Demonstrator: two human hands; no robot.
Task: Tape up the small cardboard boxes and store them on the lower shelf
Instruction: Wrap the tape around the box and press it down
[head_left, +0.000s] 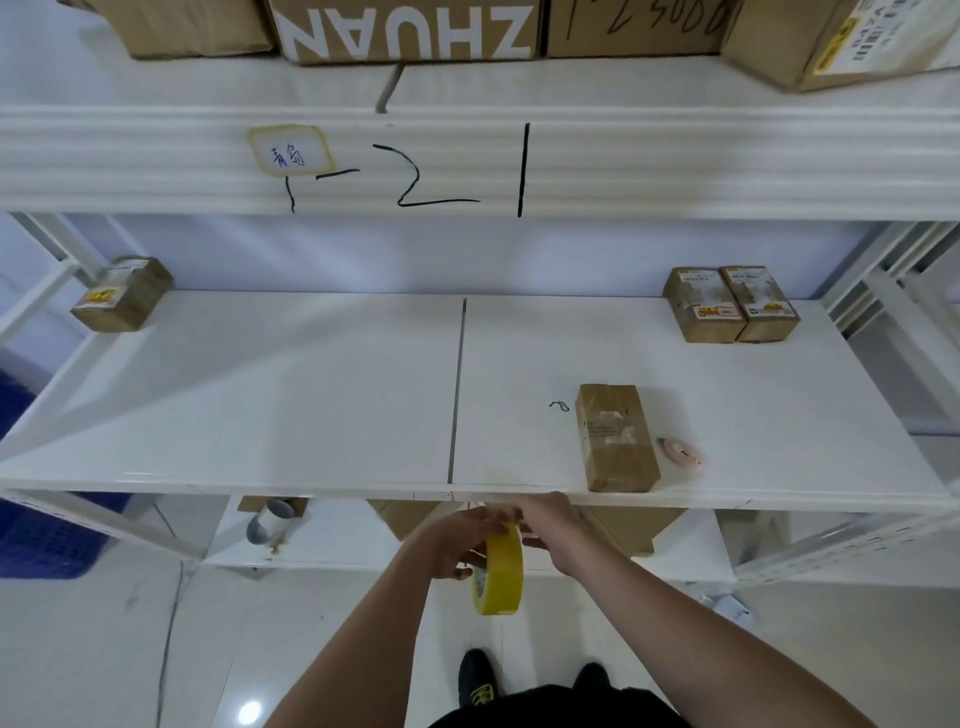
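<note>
The small cardboard box (617, 439) lies flat near the front edge of the middle shelf (260, 395), long axis running front to back, while just below that edge the left hand (447, 540) grips the yellow tape roll (501, 569) and the right hand (545, 525) pinches its loose end, which is best peeled slowly and kept straight.

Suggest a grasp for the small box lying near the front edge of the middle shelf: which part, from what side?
Probably the small box is best taken across its two long sides, from above and the front. It lies flat, long axis front to back, near end at the shelf edge. Mind the pink disc beside its right side.
</note>
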